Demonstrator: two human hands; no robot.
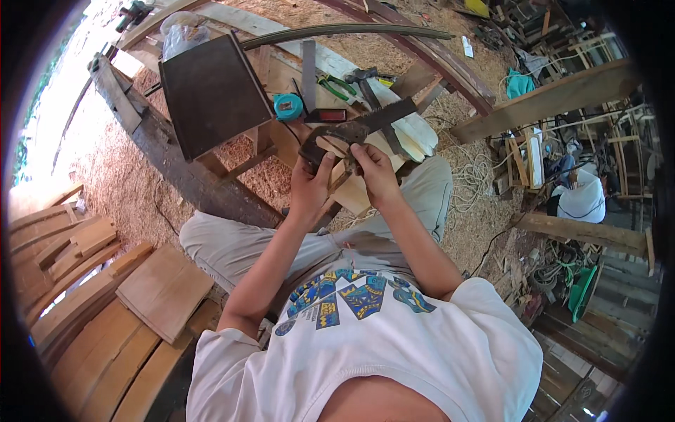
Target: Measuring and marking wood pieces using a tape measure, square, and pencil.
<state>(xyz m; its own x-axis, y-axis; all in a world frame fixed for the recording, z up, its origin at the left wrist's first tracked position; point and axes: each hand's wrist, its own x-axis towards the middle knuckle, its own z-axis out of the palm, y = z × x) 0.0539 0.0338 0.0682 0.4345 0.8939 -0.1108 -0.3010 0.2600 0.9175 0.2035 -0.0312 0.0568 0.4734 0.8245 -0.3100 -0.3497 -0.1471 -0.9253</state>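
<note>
A handsaw (389,115) with a short dark blade and a worn dark handle is held in front of me, its blade pointing to the far right. Around the handle's left side my left hand (311,188) is closed, thumb on top. My right hand (377,174) pinches the handle near where the blade begins. Beyond the saw, on the bench, lie a teal tape measure (287,106), green-handled pliers (337,86), a hammer (364,83) and a small red and black block (328,115).
At the far left a dark brown panel (214,95) rests beside a heavy beam (176,151). Several wooden boards (164,288) are stacked at the near left. Coiled rope (467,184) lies among shavings on the right, below a raised plank (548,98).
</note>
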